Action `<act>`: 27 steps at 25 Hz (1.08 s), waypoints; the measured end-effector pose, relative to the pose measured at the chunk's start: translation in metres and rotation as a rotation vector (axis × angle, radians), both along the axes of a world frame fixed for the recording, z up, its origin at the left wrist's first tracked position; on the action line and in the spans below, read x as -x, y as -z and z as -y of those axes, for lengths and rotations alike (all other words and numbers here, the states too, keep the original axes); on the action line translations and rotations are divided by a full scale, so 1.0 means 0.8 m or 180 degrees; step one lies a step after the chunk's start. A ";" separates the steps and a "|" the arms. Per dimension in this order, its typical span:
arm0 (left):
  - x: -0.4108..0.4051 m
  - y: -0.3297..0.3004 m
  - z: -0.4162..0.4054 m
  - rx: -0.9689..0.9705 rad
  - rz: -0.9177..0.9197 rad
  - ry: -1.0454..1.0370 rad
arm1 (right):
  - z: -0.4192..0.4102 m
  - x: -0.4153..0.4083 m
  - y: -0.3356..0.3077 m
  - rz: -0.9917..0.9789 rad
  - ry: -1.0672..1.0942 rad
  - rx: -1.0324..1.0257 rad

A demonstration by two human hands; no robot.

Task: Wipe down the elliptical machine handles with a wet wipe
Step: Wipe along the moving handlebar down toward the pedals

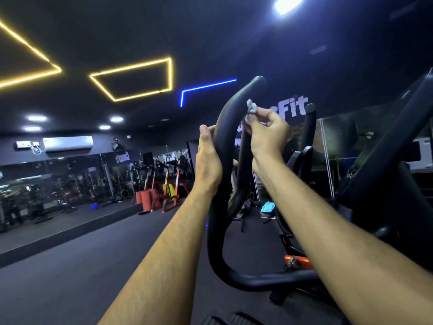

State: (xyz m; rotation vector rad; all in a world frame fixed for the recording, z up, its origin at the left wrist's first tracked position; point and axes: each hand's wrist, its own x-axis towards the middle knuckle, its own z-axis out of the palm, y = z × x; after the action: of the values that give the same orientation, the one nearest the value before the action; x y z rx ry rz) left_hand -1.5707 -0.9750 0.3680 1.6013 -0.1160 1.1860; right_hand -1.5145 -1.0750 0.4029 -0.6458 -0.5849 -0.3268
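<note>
1. The left hand grips the curved black handle of the elliptical from its left side. The thumb lies upright along the bar and the fingers curl round behind it, mostly hidden.
2. The right hand is raised just right of the same handle, above the left hand. Its fingertips pinch a small crumpled white wipe.
3. The wipe is bunched into a wad at the fingertips and sits against the right edge of the handle, below its rounded top end. Whether it presses on the bar or only lies beside it cannot be told.
4. The handle rises in a long curve from a horizontal bar low in the view, bends left, then sweeps up and to the right to its tip.
5. A second handle stands upright further right, behind the right hand, with a round cap on top.
6. The machine's dark body fills the right side of the view; an orange bracket shows low down beneath the right forearm.
7. To the left, a mirror wall runs along the dark floor, with orange racks standing at its far end.
8. Yellow light strips and a blue strip glow on the black ceiling.
</note>
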 end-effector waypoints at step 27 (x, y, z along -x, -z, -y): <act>0.015 0.005 0.035 0.0408 -0.0332 -0.0108 | 0.004 -0.025 0.041 0.1247 0.0000 0.0343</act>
State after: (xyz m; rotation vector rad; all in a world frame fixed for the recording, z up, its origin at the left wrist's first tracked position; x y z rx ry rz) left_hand -1.5830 -1.0026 0.3643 1.5537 0.0536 1.1110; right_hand -1.4945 -1.0783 0.3703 -0.6900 -0.9821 -0.4280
